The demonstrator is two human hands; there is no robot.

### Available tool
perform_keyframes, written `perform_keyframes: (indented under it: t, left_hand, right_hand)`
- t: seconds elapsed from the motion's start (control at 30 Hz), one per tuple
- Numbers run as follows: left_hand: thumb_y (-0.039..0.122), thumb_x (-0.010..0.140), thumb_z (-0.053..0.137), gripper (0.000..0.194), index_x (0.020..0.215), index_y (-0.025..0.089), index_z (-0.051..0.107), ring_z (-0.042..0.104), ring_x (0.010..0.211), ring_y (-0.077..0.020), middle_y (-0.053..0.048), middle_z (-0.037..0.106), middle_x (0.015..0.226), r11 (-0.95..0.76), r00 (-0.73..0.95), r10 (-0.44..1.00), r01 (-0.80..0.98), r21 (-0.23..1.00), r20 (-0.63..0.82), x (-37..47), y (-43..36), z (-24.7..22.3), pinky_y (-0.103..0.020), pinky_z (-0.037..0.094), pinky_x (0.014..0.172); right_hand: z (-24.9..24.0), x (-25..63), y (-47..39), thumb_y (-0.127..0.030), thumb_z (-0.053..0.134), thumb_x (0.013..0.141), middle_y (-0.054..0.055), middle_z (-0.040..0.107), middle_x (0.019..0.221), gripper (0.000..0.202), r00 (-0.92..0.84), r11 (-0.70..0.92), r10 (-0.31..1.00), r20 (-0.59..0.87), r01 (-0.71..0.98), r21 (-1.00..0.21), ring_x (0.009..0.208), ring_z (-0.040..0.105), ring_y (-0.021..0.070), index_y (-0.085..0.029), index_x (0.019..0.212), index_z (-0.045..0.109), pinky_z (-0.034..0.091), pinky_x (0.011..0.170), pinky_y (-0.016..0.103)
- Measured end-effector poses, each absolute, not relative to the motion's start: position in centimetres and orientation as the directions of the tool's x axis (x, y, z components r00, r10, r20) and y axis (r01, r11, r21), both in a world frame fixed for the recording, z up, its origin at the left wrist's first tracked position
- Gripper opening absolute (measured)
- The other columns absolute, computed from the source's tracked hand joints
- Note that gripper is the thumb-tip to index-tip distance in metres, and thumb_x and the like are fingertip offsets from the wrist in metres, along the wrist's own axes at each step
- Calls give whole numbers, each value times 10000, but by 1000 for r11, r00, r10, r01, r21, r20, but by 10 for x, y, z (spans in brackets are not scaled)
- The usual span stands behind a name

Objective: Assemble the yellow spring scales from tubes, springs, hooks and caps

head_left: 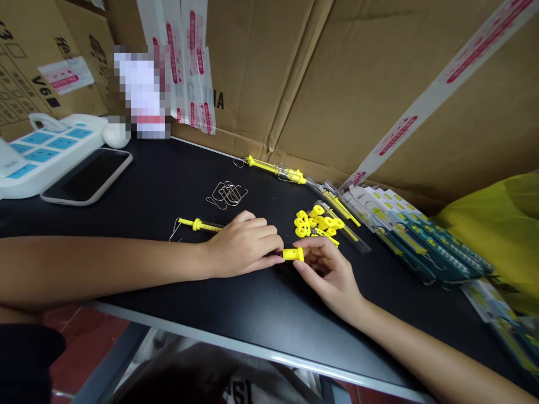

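A short yellow plastic cap (292,255) with a flanged end is held just above the table between my hands. My right hand (330,275) pinches its flanged end between thumb and index finger. At the cap's other end, the fingertips of my left hand (248,247) are pressed together; whatever they grip is hidden. A spring scale (202,225), a clear tube with yellow fittings and a wire hook, runs under my left hand. Just beyond my right fingers sits a pile of small yellow plastic parts (314,221). Several bent wire hooks (227,194) lie in a heap behind my left hand.
More spring scales (275,168) and clear tubes (343,224) lie along the back. Packaged scales (404,230) are stacked at right beside a yellow bag (497,224). A phone (90,175) and power strip (46,146) occupy the left. Cardboard boxes (337,84) wall the rear.
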State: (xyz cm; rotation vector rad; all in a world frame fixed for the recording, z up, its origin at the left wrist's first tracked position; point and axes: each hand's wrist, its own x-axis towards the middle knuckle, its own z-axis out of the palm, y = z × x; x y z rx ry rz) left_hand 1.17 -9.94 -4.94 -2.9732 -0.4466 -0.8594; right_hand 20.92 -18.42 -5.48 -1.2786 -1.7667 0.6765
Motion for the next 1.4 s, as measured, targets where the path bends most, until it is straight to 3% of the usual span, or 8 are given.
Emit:
perform_keyframes:
  t: [0.27,0.4,0.5,0.63,0.97,1.1,1.27,1.4]
  left_hand:
    - [328,893,466,197,799,182,560,475,717,-133,24,574,755,-959,811,268,277,62,520,11,-100,-49,-297,288,722]
    - [312,895,441,206,799,181,568,470,719,-135,13,568,753,-967,830,213,255,-11,515,11,-100,-51,-304,291,727]
    - [309,897,434,214,798,182,574,466,716,-135,8,566,755,-969,837,191,245,-39,513,12,-99,-52,-305,291,725]
    - [305,893,437,213,792,184,581,465,718,-135,6,567,760,-970,844,182,238,-49,505,12,-99,-52,-304,290,723]
    - [310,905,433,235,797,187,601,475,726,-135,1,571,756,-974,853,166,219,-51,495,12,-99,-53,-302,291,726]
    - [311,913,433,232,821,187,606,480,729,-135,2,576,757,-975,852,170,219,-42,496,12,-99,-54,-301,292,724]
    - [304,920,434,222,849,195,613,483,743,-139,8,584,779,-978,860,158,203,-41,485,12,-98,-53,-306,288,723]
    - [319,923,444,221,854,195,612,483,743,-146,7,585,776,-988,872,105,145,-49,477,13,-98,-52,-306,287,710]
  right_hand:
    - [-40,230,-172,-325,550,865,3,561,748,184,-47,352,902,430,657,-667,584,521,119,-218,1010,517,411,493,232]
    - [-12,258,-162,-321,568,827,26,543,752,181,-72,195,869,490,959,-205,535,454,126,-202,961,540,350,483,261]
    - [5,278,-162,-331,569,813,64,601,826,160,-3,-43,943,331,991,131,544,488,155,-207,903,524,272,454,267]
    - [4,293,-162,-399,557,815,47,604,680,200,41,-75,991,129,960,271,489,487,166,-205,806,511,227,440,255]
    - [-15,300,-151,-503,497,843,60,622,622,367,23,-61,992,126,949,308,485,551,211,-170,981,564,229,431,247]
    - [-7,287,-158,-548,462,848,21,586,553,421,12,-69,974,227,967,245,402,502,183,-178,1028,550,227,399,244]
    - [-17,248,-178,-405,506,878,30,631,746,244,-385,427,894,230,888,-171,597,595,151,-226,1034,562,441,539,250]
    - [-40,224,-190,-284,531,882,44,639,831,201,-545,606,789,282,766,-215,700,613,159,-228,1075,539,470,606,260]
